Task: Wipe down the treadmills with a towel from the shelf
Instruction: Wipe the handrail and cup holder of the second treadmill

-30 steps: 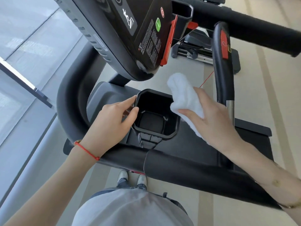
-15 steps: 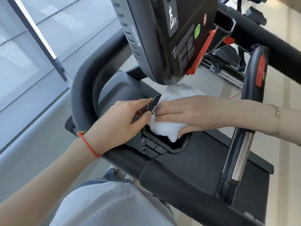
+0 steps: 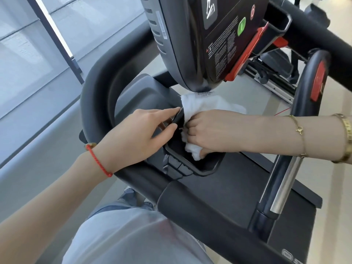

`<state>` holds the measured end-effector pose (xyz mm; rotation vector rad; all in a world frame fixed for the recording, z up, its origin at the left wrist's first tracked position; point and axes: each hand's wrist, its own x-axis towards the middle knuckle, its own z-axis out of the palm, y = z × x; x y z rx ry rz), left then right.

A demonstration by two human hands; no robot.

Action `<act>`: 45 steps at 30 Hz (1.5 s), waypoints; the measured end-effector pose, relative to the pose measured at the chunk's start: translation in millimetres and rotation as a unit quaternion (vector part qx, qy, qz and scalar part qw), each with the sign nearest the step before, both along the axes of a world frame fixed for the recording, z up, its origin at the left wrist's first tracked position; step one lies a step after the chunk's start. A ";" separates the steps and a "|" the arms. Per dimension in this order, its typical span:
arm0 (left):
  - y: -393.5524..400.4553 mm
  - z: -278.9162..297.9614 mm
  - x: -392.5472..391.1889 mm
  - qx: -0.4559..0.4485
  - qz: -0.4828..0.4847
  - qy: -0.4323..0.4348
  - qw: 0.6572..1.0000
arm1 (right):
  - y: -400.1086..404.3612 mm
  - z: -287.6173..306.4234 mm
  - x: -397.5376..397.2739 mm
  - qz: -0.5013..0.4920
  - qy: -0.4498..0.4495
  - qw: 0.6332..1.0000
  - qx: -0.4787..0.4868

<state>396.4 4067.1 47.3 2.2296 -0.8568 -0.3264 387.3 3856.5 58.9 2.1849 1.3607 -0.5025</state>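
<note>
The right hand bunches the towel inside the cup holder, the left hand pinches its left rim, so the holder, perhaps loose, could lift out.

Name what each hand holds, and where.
Right hand grips the bunched white towel at its middle, inside the cup holder; left hand pinches its far rim.

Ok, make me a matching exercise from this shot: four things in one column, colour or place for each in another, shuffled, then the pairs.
Things:
1. towel
2. left wrist cord
3. round button
4. right hand

Colour or place:
A. green
B. in the cup holder, gripping cloth
C. white
D. red

Pairs: 1-C, 2-D, 3-A, 4-B
</note>
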 end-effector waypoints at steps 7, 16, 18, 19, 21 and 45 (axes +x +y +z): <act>1.5 0.2 -0.6 0.002 -0.007 -0.007 1.000 | -0.9 20.2 -20.4 -0.148 0.049 0.988 0.007; 2.3 4.3 2.0 -0.016 -0.023 0.011 1.000 | 4.8 58.8 -50.3 -0.504 0.161 0.821 0.214; 2.4 5.3 3.1 -0.032 -0.024 0.023 0.999 | 10.8 60.6 -63.9 -0.550 0.172 0.768 0.281; 3.9 5.4 3.2 -0.039 -0.023 0.027 0.999 | 16.5 60.8 -72.5 -0.562 0.173 0.750 0.301; 5.7 6.5 7.0 -0.040 -0.037 0.032 0.998 | 32.6 56.7 -88.5 -0.592 0.172 0.717 0.324; 2.6 2.6 67.1 -0.019 -0.162 0.084 0.983 | 108.8 18.0 -62.9 -0.776 -0.045 0.477 0.410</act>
